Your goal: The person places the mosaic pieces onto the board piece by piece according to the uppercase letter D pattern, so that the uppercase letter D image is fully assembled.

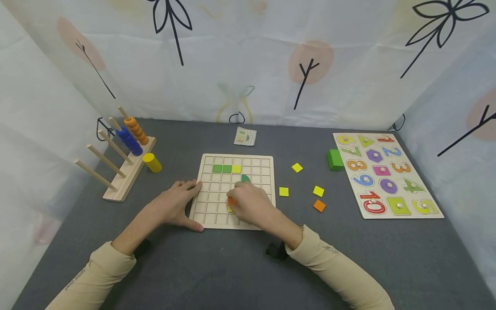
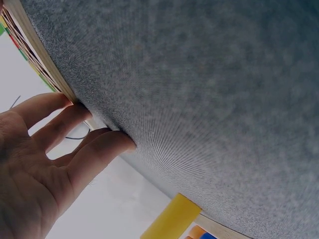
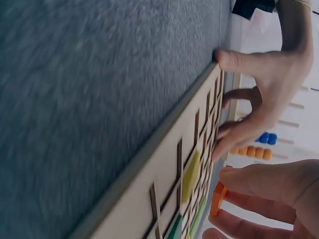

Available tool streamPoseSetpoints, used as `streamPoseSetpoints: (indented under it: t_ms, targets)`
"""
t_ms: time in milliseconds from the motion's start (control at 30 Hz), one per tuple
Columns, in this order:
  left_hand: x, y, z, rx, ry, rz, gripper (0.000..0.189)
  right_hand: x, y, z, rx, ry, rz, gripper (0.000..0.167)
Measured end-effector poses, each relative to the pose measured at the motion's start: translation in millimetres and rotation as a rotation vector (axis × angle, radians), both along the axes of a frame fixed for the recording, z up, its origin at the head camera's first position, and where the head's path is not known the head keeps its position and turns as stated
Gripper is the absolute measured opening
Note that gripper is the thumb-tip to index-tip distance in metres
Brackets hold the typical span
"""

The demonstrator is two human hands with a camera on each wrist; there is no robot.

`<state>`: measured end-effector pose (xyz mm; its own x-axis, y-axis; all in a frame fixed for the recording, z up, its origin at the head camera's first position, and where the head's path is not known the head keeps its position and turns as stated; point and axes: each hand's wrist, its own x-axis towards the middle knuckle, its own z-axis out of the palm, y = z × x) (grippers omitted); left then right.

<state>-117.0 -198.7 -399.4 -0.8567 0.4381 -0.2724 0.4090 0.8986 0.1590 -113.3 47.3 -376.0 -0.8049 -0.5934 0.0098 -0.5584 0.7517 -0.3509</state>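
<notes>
A wooden grid board (image 1: 205,185) lies flat on the table. My left hand (image 1: 176,204) rests at its left edge, fingers spread along the side and thumb by the near left corner. Between thumb and fingers, my right hand (image 1: 253,206) pinches an orange square tile (image 3: 218,199) just above the board. Beneath it a yellow tile (image 3: 191,177) sits in the grid. Further back on the board are two green tiles (image 1: 222,168) and a yellow tile (image 1: 236,169) in a row. A dark green piece (image 1: 245,178) is partly hidden behind my right hand.
Right of the board lie loose yellow tiles (image 1: 284,191) and an orange tile (image 1: 319,206). Beyond them are a green block (image 1: 335,160) and a number puzzle (image 1: 391,176). A pattern card (image 1: 245,136) lies behind. Leftward stand a peg rack (image 1: 129,170) and a yellow cylinder (image 1: 152,162).
</notes>
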Motion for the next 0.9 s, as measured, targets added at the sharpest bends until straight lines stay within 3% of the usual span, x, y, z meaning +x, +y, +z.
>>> streamPoseSetpoints:
  t_ms: [433, 900]
  targets:
    - [0.3, -0.9, -1.1, 0.010, 0.014, -0.015, 0.128, 1.8, -24, -14.7, 0.063, 0.008, 0.040, 0.010]
    - [1.3, -0.9, 0.4, 0.016, 0.012, -0.017, 0.127, 1.9, -23, -14.8, 0.060, 0.048, 0.045, 0.012]
